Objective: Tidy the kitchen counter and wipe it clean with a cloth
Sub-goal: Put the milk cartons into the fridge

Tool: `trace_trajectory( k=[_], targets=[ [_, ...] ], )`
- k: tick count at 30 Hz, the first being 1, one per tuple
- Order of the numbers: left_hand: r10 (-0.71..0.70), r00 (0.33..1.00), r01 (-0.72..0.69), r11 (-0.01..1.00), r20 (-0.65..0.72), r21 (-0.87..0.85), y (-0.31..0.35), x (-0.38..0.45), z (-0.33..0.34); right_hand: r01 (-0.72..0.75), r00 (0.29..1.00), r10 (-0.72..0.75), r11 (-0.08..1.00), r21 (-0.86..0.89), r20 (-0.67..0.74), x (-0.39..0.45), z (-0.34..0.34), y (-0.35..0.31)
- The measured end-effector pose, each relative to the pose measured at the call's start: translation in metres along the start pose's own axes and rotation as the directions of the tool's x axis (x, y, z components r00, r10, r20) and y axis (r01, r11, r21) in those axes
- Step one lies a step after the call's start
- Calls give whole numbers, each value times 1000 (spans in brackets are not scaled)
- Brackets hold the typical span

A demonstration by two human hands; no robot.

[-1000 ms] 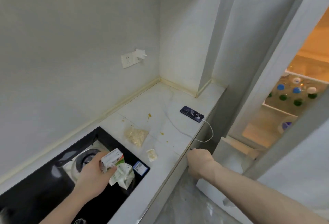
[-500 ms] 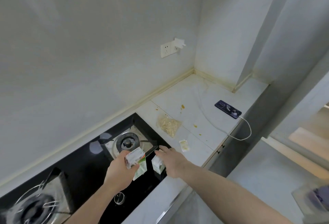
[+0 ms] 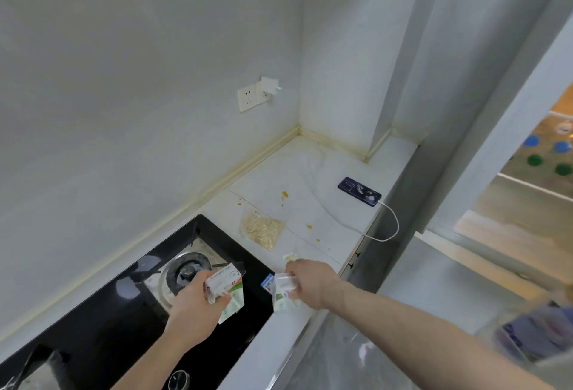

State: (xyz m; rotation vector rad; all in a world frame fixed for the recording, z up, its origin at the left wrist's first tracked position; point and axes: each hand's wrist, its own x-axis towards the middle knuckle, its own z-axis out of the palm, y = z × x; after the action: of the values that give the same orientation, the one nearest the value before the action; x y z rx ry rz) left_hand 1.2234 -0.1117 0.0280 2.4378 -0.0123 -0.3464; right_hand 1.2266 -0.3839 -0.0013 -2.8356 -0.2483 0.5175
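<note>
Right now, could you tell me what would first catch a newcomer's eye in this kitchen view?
Both hands near the black hob: the left hand grips a small white box, the right hand holds crumpled wrappers. Beyond them, on the stained white counter, lie a clear bag of grains and a dark phone on a white cable.

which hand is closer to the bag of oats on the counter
Right. The right hand grips wrappers just in front of the bag of oats, near the stove's edge. The left hand holds a small box farther back over the burner.
</note>
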Motion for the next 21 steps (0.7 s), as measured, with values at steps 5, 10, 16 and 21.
trace_trajectory(
  k=[5, 10, 16, 21],
  targets=[
    [141, 988, -138, 989, 61, -50, 46, 19, 9, -140, 971, 163, 981, 133, -176, -40, -48, 47],
    [305, 948, -294, 949, 93, -118, 125, 42, 27, -303, 872, 368, 923, 235, -322, -91, -98, 104],
    [466, 875, -432, 875, 133, -220, 232, 64, 56, -370, 668, 583, 800, 472, -463, -127, -137, 153],
    [555, 818, -513, 823, 152, -246, 303, 78, 72, -354, 507, 712, 686, 635, -487, -158, -148, 187]
  ],
)
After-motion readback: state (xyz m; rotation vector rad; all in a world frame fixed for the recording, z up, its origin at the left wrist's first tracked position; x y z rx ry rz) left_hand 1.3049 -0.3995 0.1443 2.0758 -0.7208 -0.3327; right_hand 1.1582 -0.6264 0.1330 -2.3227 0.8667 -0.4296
